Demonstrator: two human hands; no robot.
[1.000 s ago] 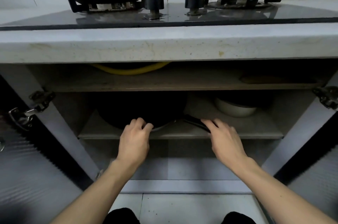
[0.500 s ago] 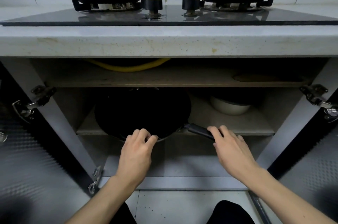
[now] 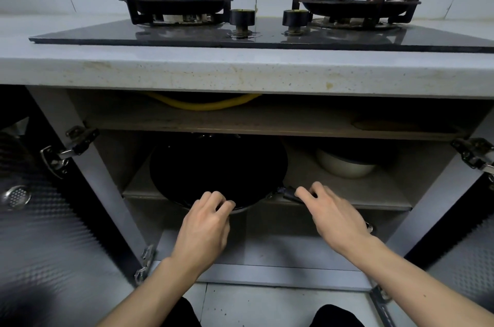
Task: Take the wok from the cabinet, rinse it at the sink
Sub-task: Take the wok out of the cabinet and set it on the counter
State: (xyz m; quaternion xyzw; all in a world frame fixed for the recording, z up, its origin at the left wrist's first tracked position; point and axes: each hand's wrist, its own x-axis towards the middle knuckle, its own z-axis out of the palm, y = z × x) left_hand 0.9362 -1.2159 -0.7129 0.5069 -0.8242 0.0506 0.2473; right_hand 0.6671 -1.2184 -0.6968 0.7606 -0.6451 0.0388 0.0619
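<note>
Peering into the open cabinet [image 3: 374, 193], little of the black wok [image 3: 217, 166] can be made out; its bowl merges with the shadow under the upper shelf, and most of its handle [image 3: 287, 194] is hidden beneath the right hand [image 3: 335, 217]. It sits on the middle shelf with its near rim jutting over the shelf edge; the handle runs rightward and slightly toward the person, so the long axis lies left to right. Fingers of the left hand [image 3: 207, 228] curl over that near rim, the right hand's fingers wrap the handle; beyond the right hand a pale bowl [image 3: 344, 166] sits half in shadow.
</note>
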